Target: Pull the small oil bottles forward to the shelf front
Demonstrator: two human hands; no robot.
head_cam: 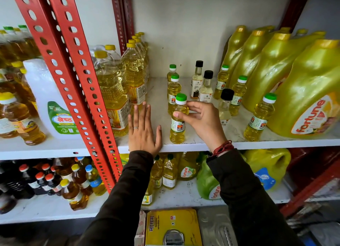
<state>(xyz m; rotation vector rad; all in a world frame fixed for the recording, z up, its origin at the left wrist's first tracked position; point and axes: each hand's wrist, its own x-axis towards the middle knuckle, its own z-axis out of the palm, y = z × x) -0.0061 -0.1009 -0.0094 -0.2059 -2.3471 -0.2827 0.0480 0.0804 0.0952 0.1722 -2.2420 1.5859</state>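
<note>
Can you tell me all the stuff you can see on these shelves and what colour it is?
small green-capped bottles: six, yellow oil, middle shelf; one held near the front edge.
small black-capped bottles: three, clear, among the green-capped ones.
big jugs: several, yellow, right side of the shelf.
tall bottles: several, yellow caps, pale oil, left side of the shelf.
white jug: one, green label, past the red posts.
lower-shelf bottles: many, dark and golden oil.
yellow box: one, bottom.
left hand: flat on the shelf, ring on.
right hand: gripping the front bottle, red thread at wrist.
</note>
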